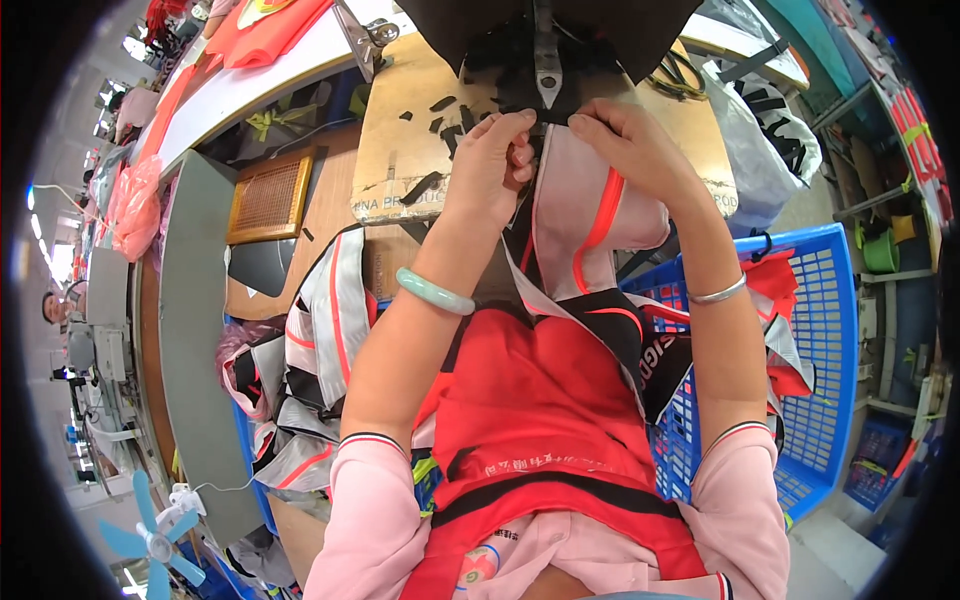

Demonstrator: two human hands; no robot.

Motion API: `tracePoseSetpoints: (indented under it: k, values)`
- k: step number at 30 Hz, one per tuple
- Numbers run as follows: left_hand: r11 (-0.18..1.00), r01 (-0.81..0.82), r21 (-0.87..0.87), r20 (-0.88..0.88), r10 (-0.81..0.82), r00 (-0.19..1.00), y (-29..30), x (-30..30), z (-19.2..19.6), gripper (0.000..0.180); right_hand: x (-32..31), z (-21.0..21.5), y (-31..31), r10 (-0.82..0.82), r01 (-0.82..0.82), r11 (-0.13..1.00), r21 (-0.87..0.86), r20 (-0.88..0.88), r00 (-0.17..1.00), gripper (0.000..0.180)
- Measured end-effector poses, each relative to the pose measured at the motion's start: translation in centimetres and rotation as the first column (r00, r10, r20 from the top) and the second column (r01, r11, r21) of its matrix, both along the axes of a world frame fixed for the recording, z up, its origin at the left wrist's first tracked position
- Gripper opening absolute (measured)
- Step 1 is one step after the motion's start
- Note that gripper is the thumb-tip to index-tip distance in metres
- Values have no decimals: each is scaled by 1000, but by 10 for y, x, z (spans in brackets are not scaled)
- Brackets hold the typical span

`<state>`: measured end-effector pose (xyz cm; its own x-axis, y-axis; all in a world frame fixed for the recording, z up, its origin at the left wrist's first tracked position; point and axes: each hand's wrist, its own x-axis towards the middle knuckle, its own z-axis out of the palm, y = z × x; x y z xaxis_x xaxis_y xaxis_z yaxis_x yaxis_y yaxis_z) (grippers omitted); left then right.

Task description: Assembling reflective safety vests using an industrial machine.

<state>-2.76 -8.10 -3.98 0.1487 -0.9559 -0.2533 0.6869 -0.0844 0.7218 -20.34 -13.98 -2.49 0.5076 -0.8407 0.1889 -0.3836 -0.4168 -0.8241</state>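
Note:
A grey, black and red-orange garment piece (568, 190) hangs from the wooden work board down over my lap. Its top edge, with a black strip, lies right below the metal bar (546, 65) of a dark machine (440, 25). My left hand (493, 160) is closed, thumb and forefinger pinched at the left end of that edge. On the other side my right hand (630, 150) grips the garment's upper right corner, fingers bent over it. Just what lies between the left fingertips is partly hidden.
Black scraps (450, 130) are scattered over the board (390, 130). A blue basket (825, 350) with red and grey garment pieces stands at right; more striped pieces (325, 320) are heaped at left. Black-handled scissors (680, 75) lie far right, near a white bag (750, 150).

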Motion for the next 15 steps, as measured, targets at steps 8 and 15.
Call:
tracePoseSetpoints:
  k: [8, 15]
  values:
    - [1000, -19, 25, -46, 20, 999, -9, -2, 9, 7, 1, 4, -6, -7, 4, 999, 43, 72, 997, 29]
    - [999, -49, -4, -39, 48, 998, -10, 0, 9, 12, 1, 14, 2, -18, 16, 999, 41, 52, 998, 27]
